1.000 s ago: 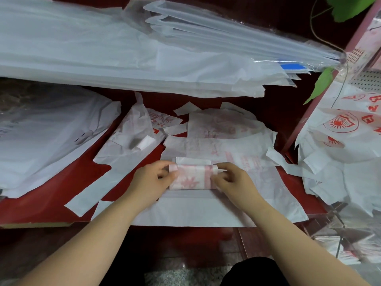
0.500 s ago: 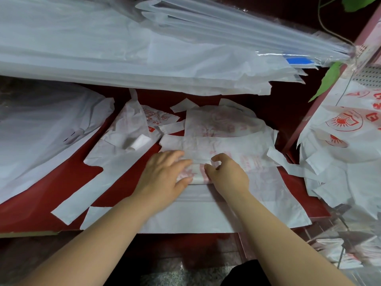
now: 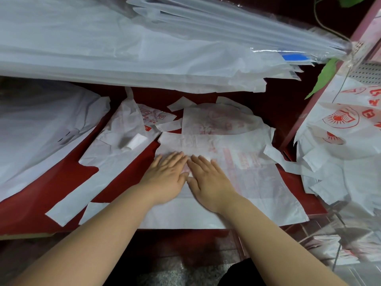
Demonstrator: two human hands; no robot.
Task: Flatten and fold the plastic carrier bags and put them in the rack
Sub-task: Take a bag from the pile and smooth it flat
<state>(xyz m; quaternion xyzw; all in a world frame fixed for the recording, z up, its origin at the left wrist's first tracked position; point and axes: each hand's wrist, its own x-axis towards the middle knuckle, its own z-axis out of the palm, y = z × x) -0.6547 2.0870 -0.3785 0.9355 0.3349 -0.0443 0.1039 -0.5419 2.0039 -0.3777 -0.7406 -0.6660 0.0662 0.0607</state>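
Observation:
A small folded white carrier bag with red print (image 3: 187, 169) lies on a larger flat white bag (image 3: 257, 182) on the red shelf (image 3: 68, 182). My left hand (image 3: 169, 174) and my right hand (image 3: 208, 178) lie side by side, palms down with fingers straight, pressing on the folded bag, which they hide almost fully. More white bags with red print (image 3: 218, 122) lie spread behind my hands.
A thick stack of large white bags (image 3: 123, 48) overhangs the shelf at the back. Another flat bag (image 3: 115, 153) lies to the left, and a big one (image 3: 41, 124) further left. Printed bags (image 3: 346, 129) hang on a rack post (image 3: 321, 83) at right.
Both hands held the small folded bag by its ends a second ago. They have since laid it down and flattened out on top of it, moving slightly further back.

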